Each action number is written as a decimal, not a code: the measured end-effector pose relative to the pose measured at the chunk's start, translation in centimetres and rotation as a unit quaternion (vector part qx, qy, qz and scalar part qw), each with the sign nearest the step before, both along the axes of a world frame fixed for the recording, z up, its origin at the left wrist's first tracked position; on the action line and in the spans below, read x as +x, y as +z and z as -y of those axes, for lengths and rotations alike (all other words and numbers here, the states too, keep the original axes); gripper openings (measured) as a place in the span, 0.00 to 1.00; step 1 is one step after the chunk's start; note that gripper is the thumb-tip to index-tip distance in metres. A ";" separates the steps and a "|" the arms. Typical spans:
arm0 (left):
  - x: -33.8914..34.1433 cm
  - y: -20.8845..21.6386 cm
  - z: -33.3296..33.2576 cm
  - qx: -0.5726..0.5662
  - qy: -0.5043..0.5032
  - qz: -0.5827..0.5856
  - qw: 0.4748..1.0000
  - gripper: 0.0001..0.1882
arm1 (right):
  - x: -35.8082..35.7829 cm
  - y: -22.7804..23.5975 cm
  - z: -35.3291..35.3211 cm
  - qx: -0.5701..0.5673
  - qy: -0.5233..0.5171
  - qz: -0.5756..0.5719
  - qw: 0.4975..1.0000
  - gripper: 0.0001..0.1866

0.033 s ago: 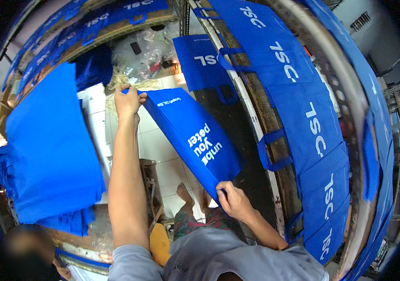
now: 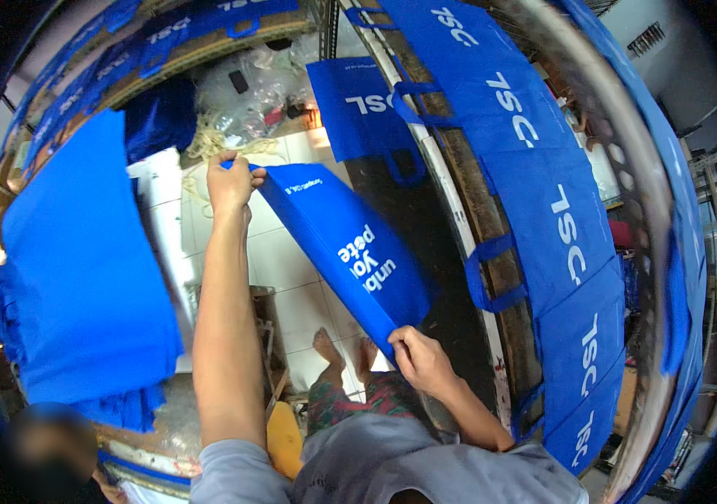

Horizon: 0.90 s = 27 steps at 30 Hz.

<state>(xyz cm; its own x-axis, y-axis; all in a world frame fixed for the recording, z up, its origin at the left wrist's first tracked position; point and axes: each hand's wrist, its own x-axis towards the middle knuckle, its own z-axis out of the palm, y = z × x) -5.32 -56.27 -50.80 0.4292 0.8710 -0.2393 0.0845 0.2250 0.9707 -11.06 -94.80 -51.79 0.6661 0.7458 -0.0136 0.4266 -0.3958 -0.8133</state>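
Note:
A blue fabric bag [image 2: 333, 231] with white print stretches slantwise between my two hands in front of me. My left hand [image 2: 235, 183] is closed on its upper left corner. Lower right, my right hand [image 2: 422, 361] pinches the near end of its folded edge. The long edge between the hands is pulled straight, and the rest of the cloth hangs off to the right. To the left of my left forearm lies a thick stack of plain blue fabric pieces [image 2: 81, 269].
Printed blue bags [image 2: 564, 227] with handles overlap along a rack on the right; another bag [image 2: 363, 109] hangs at its far end. Clear plastic [image 2: 262, 92] lies on the floor ahead. Another person [image 2: 52, 454] is at the lower left, near a yellow object [image 2: 285, 441].
The bag has turned slightly between my hands, so a little less of its print shows. Both hands keep their hold, and the surroundings have shifted slightly in view.

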 end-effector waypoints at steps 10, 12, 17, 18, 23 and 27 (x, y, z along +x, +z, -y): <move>19.4 -12.3 3.7 -0.063 -0.231 0.207 0.949 0.21 | 10.6 -12.2 0.1 -0.130 -0.224 0.049 0.965 0.11; 24.4 -13.4 5.0 -0.043 -0.328 0.285 0.900 0.20 | 16.5 -17.8 1.9 -0.158 -0.260 0.157 0.940 0.08; 25.4 -22.4 4.9 0.322 -0.238 0.198 0.895 0.20 | 34.5 -32.3 19.9 -0.168 -0.420 0.126 0.883 0.12; 24.4 -26.1 5.1 0.335 -0.200 0.203 0.898 0.18 | 37.0 -34.7 21.3 -0.176 -0.438 0.181 0.863 0.15; 20.5 -38.2 9.5 0.215 -0.184 -0.045 0.958 0.23 | 50.8 -36.0 30.9 -0.079 -0.390 0.064 0.915 0.08; 21.1 -41.7 13.9 0.364 -0.278 0.013 0.889 0.26 | 56.8 -37.6 31.9 -0.106 -0.387 -0.002 0.916 0.08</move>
<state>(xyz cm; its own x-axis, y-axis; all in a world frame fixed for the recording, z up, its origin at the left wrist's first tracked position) 15.77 -70.20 -92.47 0.8383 0.4432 0.3174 -0.0380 -0.5332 0.8451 45.70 -126.65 -89.39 0.9939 0.0310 -0.1061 -0.0504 -0.7273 -0.6844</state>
